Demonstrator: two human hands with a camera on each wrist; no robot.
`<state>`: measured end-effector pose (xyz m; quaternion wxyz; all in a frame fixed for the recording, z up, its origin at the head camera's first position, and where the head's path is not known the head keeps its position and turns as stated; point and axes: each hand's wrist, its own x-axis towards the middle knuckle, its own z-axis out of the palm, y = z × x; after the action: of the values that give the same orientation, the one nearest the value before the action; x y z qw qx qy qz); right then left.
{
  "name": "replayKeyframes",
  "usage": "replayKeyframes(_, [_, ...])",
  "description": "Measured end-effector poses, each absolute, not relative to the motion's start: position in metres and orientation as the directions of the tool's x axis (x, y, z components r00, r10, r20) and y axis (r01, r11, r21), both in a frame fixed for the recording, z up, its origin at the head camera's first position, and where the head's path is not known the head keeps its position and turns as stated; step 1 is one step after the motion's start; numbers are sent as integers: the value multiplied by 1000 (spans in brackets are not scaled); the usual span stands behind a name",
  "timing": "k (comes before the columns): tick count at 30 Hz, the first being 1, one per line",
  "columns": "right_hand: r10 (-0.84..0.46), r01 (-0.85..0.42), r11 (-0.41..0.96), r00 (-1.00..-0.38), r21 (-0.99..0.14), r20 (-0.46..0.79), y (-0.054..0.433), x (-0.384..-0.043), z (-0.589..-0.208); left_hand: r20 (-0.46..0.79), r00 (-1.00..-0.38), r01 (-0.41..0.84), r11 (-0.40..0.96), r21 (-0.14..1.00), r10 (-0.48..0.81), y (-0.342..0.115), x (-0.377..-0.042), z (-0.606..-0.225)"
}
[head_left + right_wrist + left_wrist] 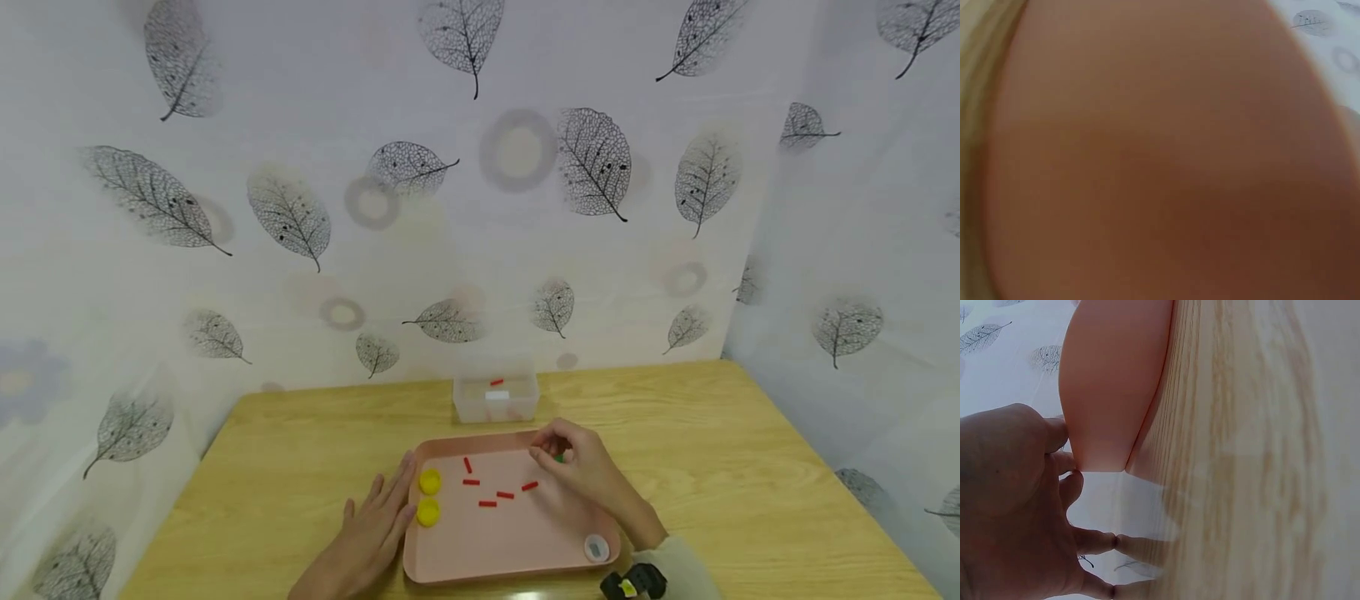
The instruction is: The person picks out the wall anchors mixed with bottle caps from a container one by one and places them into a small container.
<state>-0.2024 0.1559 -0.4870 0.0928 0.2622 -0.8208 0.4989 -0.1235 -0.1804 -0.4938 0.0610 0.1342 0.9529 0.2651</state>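
A pink tray [495,550] lies on the table. My left hand [371,529] rests at its left side with fingers extended; in the left wrist view, the thumb side of the left hand [1016,506] touches the tray's outer wall [1113,394]. Over the tray's far right part is my right hand [581,467], fingers bent and thumb near the index finger. Whether anything is between those fingertips is too small to tell. A green piece [560,458] shows partly behind that hand. Several short red sticks [487,503] lie scattered in the tray, beside two yellow round pieces [428,512].
A translucent plastic box [495,410] with a red stick visible in it stands behind the tray. In the tray's near right corner sits a small white round piece [597,547]. The wooden table [720,450] meets leaf-patterned cloth [465,242] at the back and sides.
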Motion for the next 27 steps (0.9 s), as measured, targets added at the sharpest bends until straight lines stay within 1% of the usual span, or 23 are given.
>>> replayKeyframes(5, [-359,-522,372,-844,-768,399,156,-206,-499,-53,-957,218,826,520,286,-181,-124,-493])
replayKeyframes(9, [-355,-550,384,-830,-742,431,155,-208,-505,-53,-957,218,826,520,286,-181,-125,-492])
replayKeyframes(13, [-380,-596,403,-800,-695,465,152,-209,-510,-54,-955,221,822,526,291,-182,-125,-491])
replayKeyframes(20, [-416,-632,438,-773,-639,479,151,-210,-513,-40,-954,231,815,531,297,-183,-127,-492])
replayKeyframes(27, [-465,-681,433,-730,-590,502,152,-212,-516,-45,-956,224,824,520,289,-182,-128,-494])
